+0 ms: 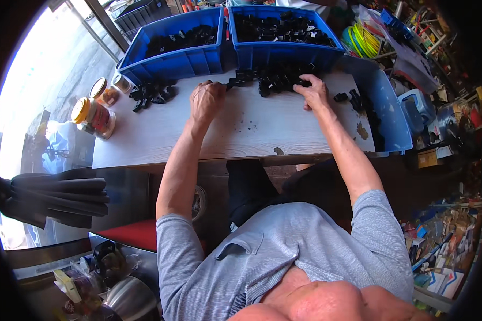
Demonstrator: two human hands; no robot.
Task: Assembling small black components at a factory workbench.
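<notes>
A loose heap of small black plastic pieces (270, 80) lies along the far side of the white tabletop (241, 136). My left hand (206, 100) is closed at the left end of this heap; a black bit pokes out past its fingertips, its shape mostly hidden. At the heap's right end, my right hand (314, 92) has thumb and index finger bent around a small black plastic piece (304, 82). A smaller group of black pieces (151, 95) rests to the left of my left hand. A few more black pieces (353, 99) sit right of my right hand.
Two blue crates, one left (171, 63) and one right (286, 53), hold black pieces behind the heap. A lighter blue bin (395, 120) adjoins the table's right edge. A yellow-lidded jar (95, 119) and a second jar (104, 92) stand at the left edge.
</notes>
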